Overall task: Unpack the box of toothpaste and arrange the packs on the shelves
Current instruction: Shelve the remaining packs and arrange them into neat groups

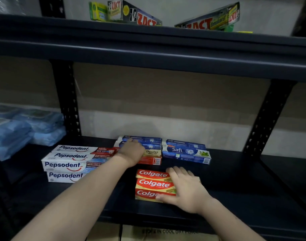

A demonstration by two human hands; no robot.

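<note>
Currently both hands work on the middle shelf (253, 180), a dark metal deck. Right hand (187, 190) lies spread over the right end of 3 Colgate packs (153, 184), thumb along the front edge of the nearest pack, fingers over the top; it grasps the stack between thumb and fingers. Left hand (132, 151) rests palm-down on a mixed stack (148, 153) of blue and red packs behind the Colgate; whether its fingers clench a pack cannot be told. 4 Pepsodent packs (68, 162) lie at left, touching that stack. Safi packs (186, 152) sit just beside it at right. Zact packs (141, 16) lean on the upper shelf. Blue wrapped bundles (23, 127) occupy the far left.
</note>
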